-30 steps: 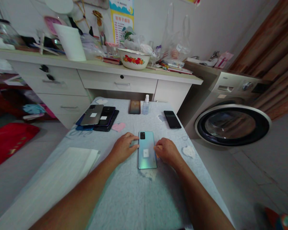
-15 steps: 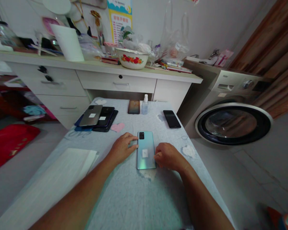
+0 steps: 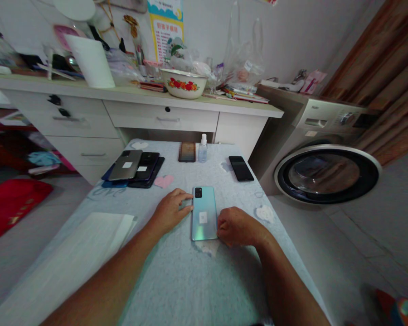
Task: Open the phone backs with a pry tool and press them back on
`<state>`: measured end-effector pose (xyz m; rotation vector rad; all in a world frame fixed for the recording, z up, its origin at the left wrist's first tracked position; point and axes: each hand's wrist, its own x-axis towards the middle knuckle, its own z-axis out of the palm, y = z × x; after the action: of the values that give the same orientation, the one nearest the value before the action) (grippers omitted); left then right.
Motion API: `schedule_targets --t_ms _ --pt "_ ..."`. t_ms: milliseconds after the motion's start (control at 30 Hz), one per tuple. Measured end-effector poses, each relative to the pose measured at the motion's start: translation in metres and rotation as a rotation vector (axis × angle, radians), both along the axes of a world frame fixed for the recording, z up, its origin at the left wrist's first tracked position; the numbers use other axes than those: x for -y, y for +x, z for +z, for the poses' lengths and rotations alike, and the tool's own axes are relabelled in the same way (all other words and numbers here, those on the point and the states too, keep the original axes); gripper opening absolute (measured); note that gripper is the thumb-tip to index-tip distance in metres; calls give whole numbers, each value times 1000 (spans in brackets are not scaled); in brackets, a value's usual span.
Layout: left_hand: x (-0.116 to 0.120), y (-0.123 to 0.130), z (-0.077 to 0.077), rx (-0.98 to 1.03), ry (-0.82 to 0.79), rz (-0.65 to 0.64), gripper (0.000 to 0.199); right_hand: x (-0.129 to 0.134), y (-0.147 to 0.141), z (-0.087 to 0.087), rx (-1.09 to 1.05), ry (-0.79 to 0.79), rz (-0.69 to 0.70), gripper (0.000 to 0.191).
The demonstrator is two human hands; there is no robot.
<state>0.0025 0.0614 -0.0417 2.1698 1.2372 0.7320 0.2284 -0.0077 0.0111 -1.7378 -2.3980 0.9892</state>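
Phone (image 3: 209,217) on table (image 3: 177,280), bottle (image 3: 202,152) behind (well apart)

one teal phone (image 3: 204,226), one separate black phone (image 3: 241,169), and a pile (image 3: 126,166) of at least four phones, its exact count hidden by overlap; three white labels (image 3: 203,217); one spray bottle (image 3: 202,151); one flowered bowl (image 3: 183,85); two hands (image 3: 172,209).

Pale wall (image 3: 292,36), colourful poster (image 3: 166,34) on it. White drawer cabinet (image 3: 187,118) ran along it, pale countertop cluttered. Silver front-load washing machine (image 3: 301,129) stood at right, brown curtain (image 3: 370,59) beside it. Grey tiled floor (image 3: 370,244); light dim, even.
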Motion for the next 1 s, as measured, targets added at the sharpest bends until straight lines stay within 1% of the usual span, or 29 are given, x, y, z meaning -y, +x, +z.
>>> schedule_targets --t_ms 200,300,400,667,767,1000 --pt "-2 -1 -5 9 16 -14 29 -5 -5 0 -19 178 -107 19" --pt "-3 -2 -6 7 20 -20 29 -8 -8 -6 0 288 -152 17" --pt "-3 -1 -4 -1 20 -24 28 -12 -11 -14 0 395 -176 15" --pt "1 0 1 -16 4 -8 27 -22 -15 -30 -54 517 -225 15" --pt "1 0 1 -12 13 -13 27 -23 -15 -33 -58 526 -204 12" --pt "1 -1 1 -18 25 -4 26 -18 -22 -29 -87 497 -46 13"
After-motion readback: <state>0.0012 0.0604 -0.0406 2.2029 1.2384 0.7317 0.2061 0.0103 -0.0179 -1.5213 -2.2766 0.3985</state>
